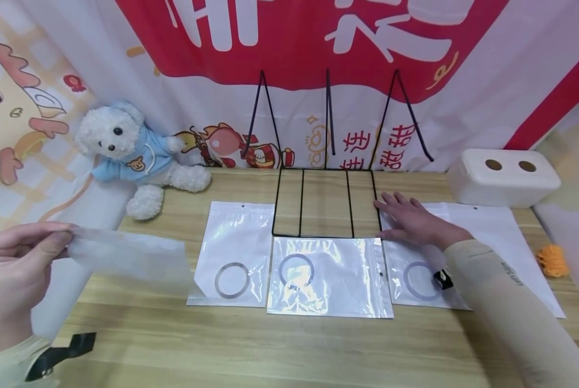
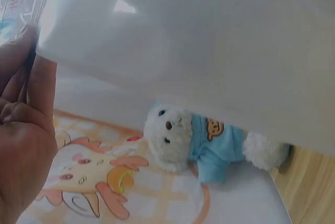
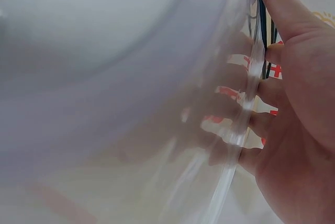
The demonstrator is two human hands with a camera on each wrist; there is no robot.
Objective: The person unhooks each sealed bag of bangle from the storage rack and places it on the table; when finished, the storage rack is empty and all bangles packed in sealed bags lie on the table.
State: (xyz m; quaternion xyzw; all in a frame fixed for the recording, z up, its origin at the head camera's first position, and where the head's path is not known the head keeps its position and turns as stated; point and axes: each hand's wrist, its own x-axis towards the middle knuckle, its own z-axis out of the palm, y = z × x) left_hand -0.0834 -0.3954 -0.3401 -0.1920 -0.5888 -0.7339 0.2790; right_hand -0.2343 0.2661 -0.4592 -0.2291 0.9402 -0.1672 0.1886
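My left hand (image 1: 20, 275) pinches a translucent white plastic bag (image 1: 129, 256) by its edge, between thumb and fingers, above the table's left side. In the left wrist view this bag (image 2: 183, 41) fills the upper part. The right hand (image 1: 412, 218) reaches forward with fingers spread, touching a glossy zip bag (image 1: 398, 258) with a pale lavender ring in it. Its fingertips lie beside the right edge of a black wire rack (image 1: 349, 205). Two more zip bags lie flat, a left one (image 1: 233, 226) with a greyish ring and a middle one (image 1: 337, 291) with a lavender ring.
A white teddy bear (image 1: 112, 134) in a blue hoodie sits at the back left. At the back right stands a white box (image 1: 504, 180) with two round holes. A large white sheet (image 1: 500, 231) and an orange object (image 1: 552, 261) lie on the right. Printed cloth (image 1: 211, 97) hangs behind.
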